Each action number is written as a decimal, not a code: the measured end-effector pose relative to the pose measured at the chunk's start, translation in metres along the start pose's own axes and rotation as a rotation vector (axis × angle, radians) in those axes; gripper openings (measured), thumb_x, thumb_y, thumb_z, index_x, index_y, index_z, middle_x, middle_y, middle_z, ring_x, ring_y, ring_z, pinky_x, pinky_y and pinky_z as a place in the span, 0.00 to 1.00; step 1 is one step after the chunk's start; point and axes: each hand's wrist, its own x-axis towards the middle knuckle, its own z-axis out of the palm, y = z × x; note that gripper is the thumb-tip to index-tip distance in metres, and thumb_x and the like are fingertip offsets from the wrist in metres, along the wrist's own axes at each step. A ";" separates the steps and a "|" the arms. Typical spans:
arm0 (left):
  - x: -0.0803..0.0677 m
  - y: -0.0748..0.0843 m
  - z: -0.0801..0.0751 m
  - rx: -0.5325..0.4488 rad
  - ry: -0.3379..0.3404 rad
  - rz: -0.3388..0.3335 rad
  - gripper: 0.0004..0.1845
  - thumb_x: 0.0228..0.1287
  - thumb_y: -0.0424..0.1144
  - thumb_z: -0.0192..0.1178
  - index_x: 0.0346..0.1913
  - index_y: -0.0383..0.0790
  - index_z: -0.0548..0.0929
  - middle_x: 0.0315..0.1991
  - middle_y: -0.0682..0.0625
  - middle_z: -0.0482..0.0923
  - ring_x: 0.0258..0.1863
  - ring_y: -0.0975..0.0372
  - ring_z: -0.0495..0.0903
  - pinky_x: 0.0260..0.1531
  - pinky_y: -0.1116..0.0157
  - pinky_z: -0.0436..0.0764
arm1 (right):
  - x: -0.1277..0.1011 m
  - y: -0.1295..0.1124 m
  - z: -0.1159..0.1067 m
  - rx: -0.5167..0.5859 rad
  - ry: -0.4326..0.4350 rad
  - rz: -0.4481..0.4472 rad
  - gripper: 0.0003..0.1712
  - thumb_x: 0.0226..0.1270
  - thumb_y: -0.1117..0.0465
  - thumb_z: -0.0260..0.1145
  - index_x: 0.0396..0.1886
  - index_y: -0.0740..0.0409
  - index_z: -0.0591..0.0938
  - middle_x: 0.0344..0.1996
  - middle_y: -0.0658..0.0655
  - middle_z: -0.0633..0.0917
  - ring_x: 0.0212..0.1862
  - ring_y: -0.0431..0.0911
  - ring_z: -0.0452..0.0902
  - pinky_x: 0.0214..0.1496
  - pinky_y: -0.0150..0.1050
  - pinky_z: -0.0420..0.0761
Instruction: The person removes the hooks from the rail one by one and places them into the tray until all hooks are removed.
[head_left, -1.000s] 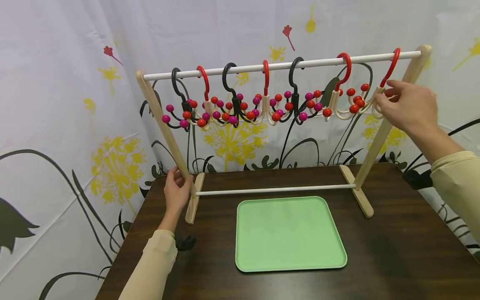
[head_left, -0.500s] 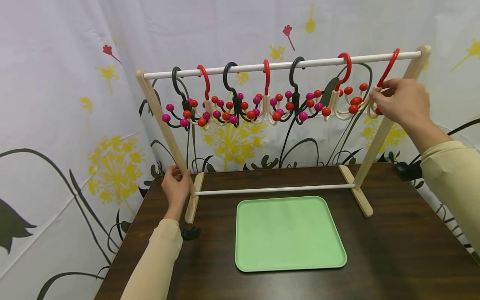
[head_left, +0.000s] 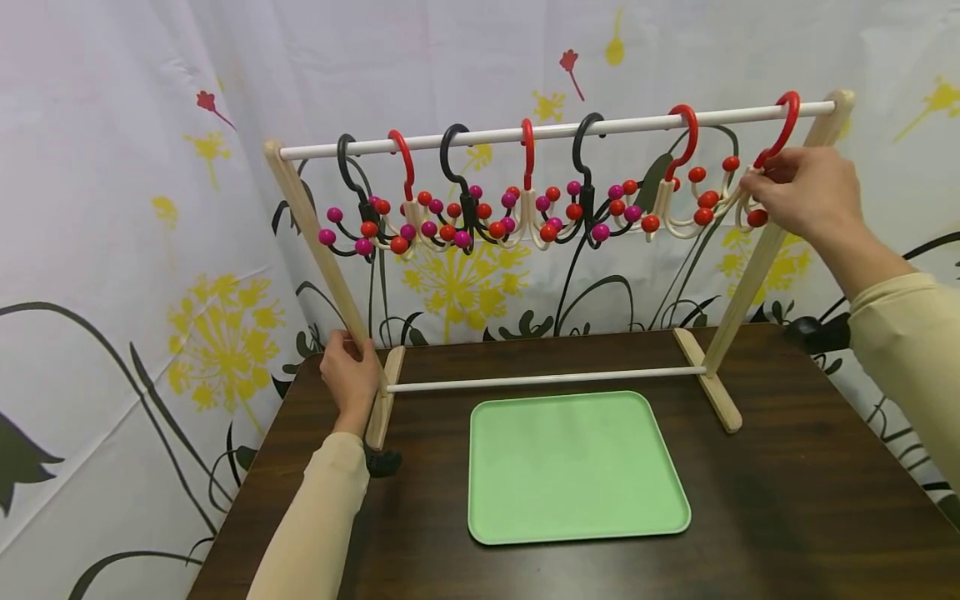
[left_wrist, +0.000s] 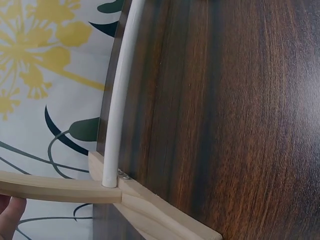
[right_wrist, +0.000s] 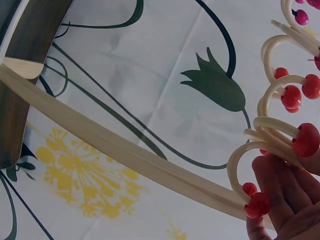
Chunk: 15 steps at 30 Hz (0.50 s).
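At the right end of a wooden rack's white top rail [head_left: 562, 131], my right hand [head_left: 813, 193] pinches a cream multi-prong hanger by its body, just below its red hook [head_left: 784, 140]. The hook still loops over the rail. In the right wrist view, curved cream prongs with red balls [right_wrist: 257, 205] surround the fingers of my right hand [right_wrist: 287, 200]. My left hand [head_left: 351, 379] grips the lower part of the rack's left post [head_left: 327, 262], thumb on the near side. The left wrist view shows only a bit of that hand [left_wrist: 11, 220] against the post [left_wrist: 65, 189].
Several other hangers hang along the rail, black ones [head_left: 588, 204] with pink balls and cream ones [head_left: 663, 208] with red balls, their prongs close together. A green tray [head_left: 577, 471] lies on the dark wooden table [head_left: 810, 500] before the rack. A patterned curtain [head_left: 112, 250] hangs behind.
The right hand has moved slightly left and up with the hanger, whose hook has risen a little and whose prongs have turned. The left hand stays on the post.
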 end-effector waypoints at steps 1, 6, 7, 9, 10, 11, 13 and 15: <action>0.000 0.000 0.000 0.002 0.003 0.002 0.10 0.60 0.34 0.66 0.41 0.33 0.78 0.34 0.39 0.80 0.33 0.46 0.78 0.41 0.48 0.73 | 0.000 0.000 -0.001 0.006 0.002 -0.002 0.33 0.73 0.46 0.56 0.65 0.68 0.74 0.55 0.71 0.79 0.54 0.62 0.72 0.31 0.30 0.70; -0.003 0.000 0.001 0.010 0.009 -0.003 0.09 0.61 0.34 0.65 0.40 0.34 0.78 0.33 0.40 0.80 0.34 0.46 0.78 0.41 0.47 0.72 | 0.001 -0.002 -0.008 0.074 0.014 0.006 0.36 0.72 0.43 0.56 0.68 0.65 0.72 0.57 0.67 0.79 0.49 0.50 0.75 0.33 0.25 0.71; -0.003 -0.001 0.001 0.012 0.010 -0.004 0.09 0.61 0.34 0.65 0.40 0.34 0.78 0.33 0.40 0.80 0.34 0.46 0.78 0.41 0.47 0.72 | 0.001 -0.003 -0.009 0.094 0.019 0.005 0.36 0.71 0.43 0.57 0.68 0.64 0.72 0.56 0.65 0.80 0.45 0.45 0.76 0.34 0.24 0.71; -0.002 -0.002 0.001 0.017 0.012 -0.009 0.09 0.61 0.34 0.65 0.40 0.34 0.78 0.32 0.40 0.80 0.34 0.47 0.78 0.41 0.47 0.72 | 0.000 -0.004 -0.011 0.133 0.030 -0.002 0.36 0.70 0.43 0.58 0.67 0.64 0.72 0.48 0.57 0.83 0.40 0.37 0.75 0.34 0.23 0.70; -0.002 -0.002 0.001 0.018 0.013 -0.012 0.09 0.61 0.34 0.65 0.40 0.35 0.78 0.32 0.40 0.79 0.34 0.47 0.78 0.41 0.47 0.72 | -0.001 -0.005 -0.012 0.157 0.035 -0.006 0.36 0.70 0.43 0.59 0.67 0.65 0.73 0.44 0.52 0.84 0.38 0.34 0.74 0.35 0.23 0.70; -0.002 -0.002 0.002 0.017 0.013 -0.014 0.09 0.61 0.34 0.65 0.40 0.35 0.78 0.32 0.41 0.79 0.34 0.47 0.78 0.41 0.47 0.72 | -0.002 -0.005 -0.013 0.187 0.040 -0.013 0.36 0.70 0.44 0.60 0.66 0.65 0.73 0.39 0.47 0.83 0.36 0.31 0.74 0.35 0.23 0.71; -0.001 -0.002 0.003 0.019 0.013 -0.014 0.09 0.61 0.34 0.65 0.40 0.35 0.77 0.33 0.41 0.80 0.34 0.47 0.78 0.41 0.47 0.72 | -0.006 -0.006 -0.015 0.247 0.057 -0.025 0.34 0.69 0.45 0.62 0.65 0.66 0.74 0.33 0.39 0.80 0.33 0.28 0.74 0.35 0.22 0.72; -0.001 -0.001 0.004 0.015 0.015 -0.014 0.08 0.61 0.33 0.65 0.40 0.35 0.77 0.33 0.40 0.80 0.34 0.47 0.78 0.41 0.47 0.72 | -0.010 -0.007 -0.017 0.317 0.074 -0.035 0.32 0.68 0.48 0.64 0.64 0.65 0.76 0.30 0.34 0.79 0.33 0.28 0.77 0.36 0.21 0.72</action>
